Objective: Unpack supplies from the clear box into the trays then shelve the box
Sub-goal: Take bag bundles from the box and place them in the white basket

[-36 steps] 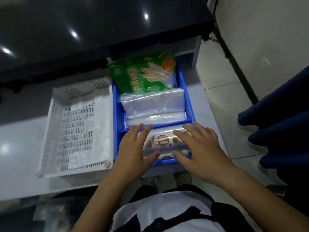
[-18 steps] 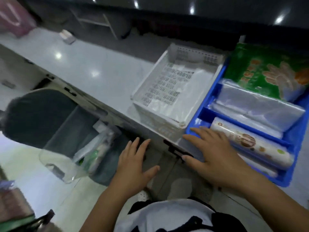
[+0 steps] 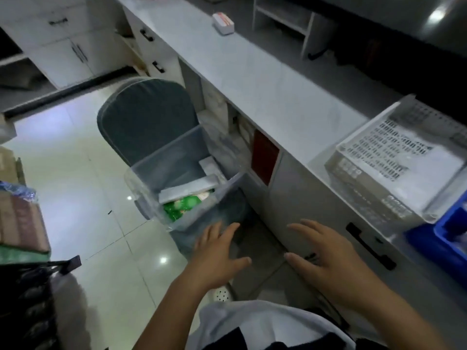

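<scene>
Both hands are empty, fingers spread and palms down. The left hand (image 3: 218, 253) hovers just short of the clear box (image 3: 177, 173); the right hand (image 3: 326, 256) hangs beside it, in front of the counter's (image 3: 265, 79) cabinet face. The box rests on a grey padded chair (image 3: 144, 114) at about 11 o'clock from the hands, pushed close to the counter front.

The box looks like thin, rigid, see-through plastic: stiff enough to lift by its walls, probably smooth and a little slippery. It is not empty. A green packet (image 3: 180, 207) lies in its near corner, and flat white packets (image 3: 188, 186) lie over and behind it. These look soft, crinkly and light, so a pinch on a packet's edge should lift each one out.

The white perforated tray (image 3: 394, 157) sits on the counter at 2 o'clock, with the blue tray (image 3: 439, 238) just beside it at 3 o'clock. For carrying the box, gripping two opposite rims seems safest.
</scene>
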The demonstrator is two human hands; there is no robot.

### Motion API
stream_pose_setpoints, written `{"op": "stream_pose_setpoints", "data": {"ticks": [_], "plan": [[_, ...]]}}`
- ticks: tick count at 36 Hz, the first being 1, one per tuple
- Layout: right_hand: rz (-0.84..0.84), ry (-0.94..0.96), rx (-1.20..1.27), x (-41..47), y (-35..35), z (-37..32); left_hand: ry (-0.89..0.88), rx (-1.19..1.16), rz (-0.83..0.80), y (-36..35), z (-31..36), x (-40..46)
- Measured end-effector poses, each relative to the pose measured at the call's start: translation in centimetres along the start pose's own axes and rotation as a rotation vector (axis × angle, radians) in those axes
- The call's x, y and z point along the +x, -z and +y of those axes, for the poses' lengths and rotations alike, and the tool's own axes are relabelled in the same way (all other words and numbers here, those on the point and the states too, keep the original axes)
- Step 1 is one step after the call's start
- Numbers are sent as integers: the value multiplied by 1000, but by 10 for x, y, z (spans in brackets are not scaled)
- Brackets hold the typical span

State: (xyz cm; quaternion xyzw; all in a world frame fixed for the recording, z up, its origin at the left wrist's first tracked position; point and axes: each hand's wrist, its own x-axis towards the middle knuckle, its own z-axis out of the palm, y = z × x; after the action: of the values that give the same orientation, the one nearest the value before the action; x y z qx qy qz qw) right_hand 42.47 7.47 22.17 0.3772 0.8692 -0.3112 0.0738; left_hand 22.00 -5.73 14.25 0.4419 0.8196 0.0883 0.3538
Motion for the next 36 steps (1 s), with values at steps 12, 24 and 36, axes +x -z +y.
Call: {"op": "stream_pose_setpoints", "data": {"ticks": [12,24,36], "plan": [[-100,-59,-91,49,-19,-68,112,-166,22,17,-104,2],[-261,130,-107,182,-34,-132,320,-460,68,60,-195,22],[-511,150,-265,481,-125,-184,795,-1219,348,110,-289,138]]}}
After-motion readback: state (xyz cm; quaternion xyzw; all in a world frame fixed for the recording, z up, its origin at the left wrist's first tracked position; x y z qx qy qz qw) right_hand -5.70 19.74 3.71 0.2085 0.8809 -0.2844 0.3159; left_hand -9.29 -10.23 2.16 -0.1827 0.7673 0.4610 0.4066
